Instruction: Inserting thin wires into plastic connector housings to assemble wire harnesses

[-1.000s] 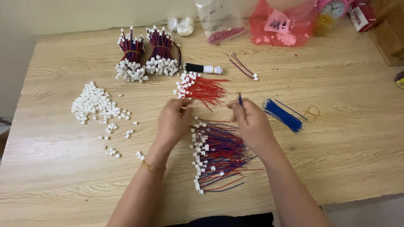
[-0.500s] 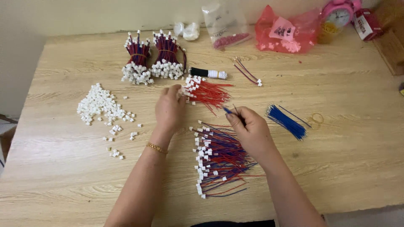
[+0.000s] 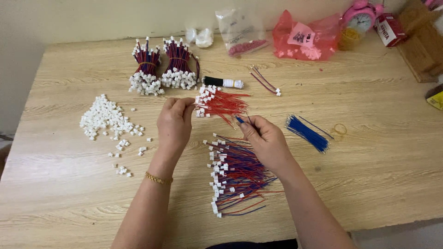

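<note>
My left hand (image 3: 174,124) pinches a white connector at the end of a red wire, at the edge of the pile of red wires with white connectors (image 3: 220,102). My right hand (image 3: 264,140) holds a short blue wire (image 3: 240,120) between thumb and fingers, its tip pointing toward the red pile. Below both hands lies a spread pile of finished red-and-blue wires with connectors (image 3: 235,173). A bundle of loose blue wires (image 3: 307,133) lies to the right of my right hand.
Loose white connectors (image 3: 104,120) are heaped at the left. Two banded bundles of wires (image 3: 161,69) stand at the back, with a black spool (image 3: 222,82) beside them. Plastic bags (image 3: 300,39), a pink clock (image 3: 362,18) and a rubber band (image 3: 340,129) lie at the back right.
My left hand has moved up to the red wire pile and taken a connector. My right hand has shifted left with the blue wire.
</note>
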